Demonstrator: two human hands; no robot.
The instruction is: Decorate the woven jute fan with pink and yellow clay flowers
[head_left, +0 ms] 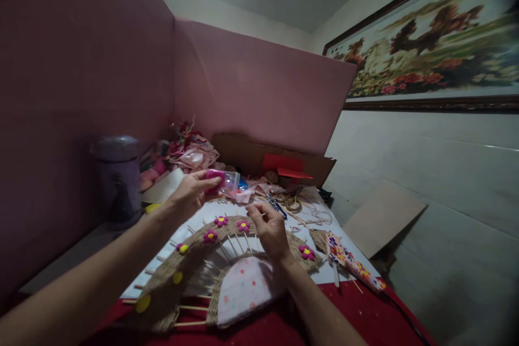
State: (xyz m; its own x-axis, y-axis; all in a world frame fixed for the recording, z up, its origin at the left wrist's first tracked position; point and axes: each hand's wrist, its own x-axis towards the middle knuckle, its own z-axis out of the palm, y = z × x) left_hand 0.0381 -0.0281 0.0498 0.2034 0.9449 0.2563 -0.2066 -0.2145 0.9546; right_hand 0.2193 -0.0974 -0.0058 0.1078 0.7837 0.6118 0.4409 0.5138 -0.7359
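Observation:
My left hand is closed on a small clear plastic bag with magenta material in it, held above the far side of the work. Over the woven arch, my right hand has its thumb and fingertips pinched together; whatever lies between them is too small to make out. Magenta flowers with yellow centres sit along the arch, and plain yellow discs mark its left end. Thin sticks run from the arch to a half-round panel of spotted white fabric, partly covered by my right forearm.
A purple canister stands at the left by the pink partition. Pink fabric pieces are heaped at the back, near a cardboard piece. To the right lies a flower-patterned tool with a black cord.

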